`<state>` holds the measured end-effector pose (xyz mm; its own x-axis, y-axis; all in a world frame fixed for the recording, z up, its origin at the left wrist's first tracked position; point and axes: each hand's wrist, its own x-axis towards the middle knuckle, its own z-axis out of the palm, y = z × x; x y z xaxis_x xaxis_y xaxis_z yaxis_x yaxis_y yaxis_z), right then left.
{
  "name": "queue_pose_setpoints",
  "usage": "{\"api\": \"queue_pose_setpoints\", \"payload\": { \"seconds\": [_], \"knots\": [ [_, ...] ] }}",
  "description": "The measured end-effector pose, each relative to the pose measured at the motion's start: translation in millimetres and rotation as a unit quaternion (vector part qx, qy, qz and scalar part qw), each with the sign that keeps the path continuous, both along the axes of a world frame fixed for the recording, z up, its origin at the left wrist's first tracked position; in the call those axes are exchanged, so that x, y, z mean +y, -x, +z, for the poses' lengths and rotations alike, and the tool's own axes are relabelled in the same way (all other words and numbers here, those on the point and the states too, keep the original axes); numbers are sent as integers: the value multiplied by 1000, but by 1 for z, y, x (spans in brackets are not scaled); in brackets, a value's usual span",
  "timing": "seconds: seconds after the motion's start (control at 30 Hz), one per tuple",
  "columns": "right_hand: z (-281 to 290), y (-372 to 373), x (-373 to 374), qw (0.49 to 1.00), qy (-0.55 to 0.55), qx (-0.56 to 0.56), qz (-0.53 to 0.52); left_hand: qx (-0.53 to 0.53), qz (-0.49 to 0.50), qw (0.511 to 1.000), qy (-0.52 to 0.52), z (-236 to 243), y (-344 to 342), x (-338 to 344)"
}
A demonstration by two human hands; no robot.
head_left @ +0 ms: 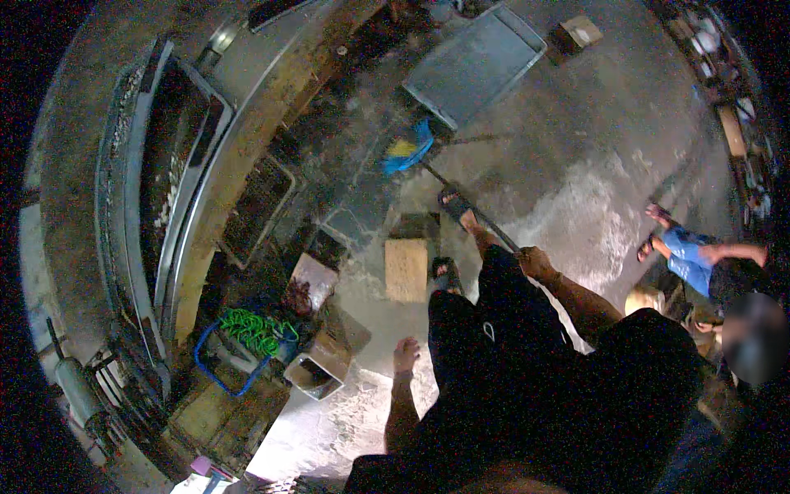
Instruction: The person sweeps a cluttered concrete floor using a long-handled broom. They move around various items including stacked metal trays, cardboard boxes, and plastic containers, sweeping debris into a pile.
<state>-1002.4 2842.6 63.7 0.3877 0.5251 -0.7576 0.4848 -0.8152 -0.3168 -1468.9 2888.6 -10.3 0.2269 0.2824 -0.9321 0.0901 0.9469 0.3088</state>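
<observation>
My right hand (536, 263) is closed around the dark handle of a broom (494, 230). From that hand the handle slants away to the far left, past my sandalled foot (457, 204). At its far end the blue and yellow broom head (409, 150) rests on the floor, short of a grey plastic tray. My left hand (406, 354) hangs at my side with nothing in it, its fingers loosely apart. Nearest to it are an open box-like container (318, 377) and a tan cardboard box (406, 270).
A long workbench (271, 90) curves along the left. The large grey tray (477, 62) lies on the floor ahead. A green coiled hose (251, 329) sits at lower left. On the right, a person in blue shorts (690, 257) is close by, beside cluttered shelving (732, 123).
</observation>
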Motion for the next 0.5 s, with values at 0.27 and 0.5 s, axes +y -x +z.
{"api": "queue_pose_setpoints", "payload": {
  "seconds": [0.27,0.5],
  "knots": [
    [40,96,-11,999,-26,2,-35,59,29,998,0,35,122,-26],
    [-87,10,-11,991,-89,-96,20,135,-115,974,-140,41,126,-32]
  ]
}}
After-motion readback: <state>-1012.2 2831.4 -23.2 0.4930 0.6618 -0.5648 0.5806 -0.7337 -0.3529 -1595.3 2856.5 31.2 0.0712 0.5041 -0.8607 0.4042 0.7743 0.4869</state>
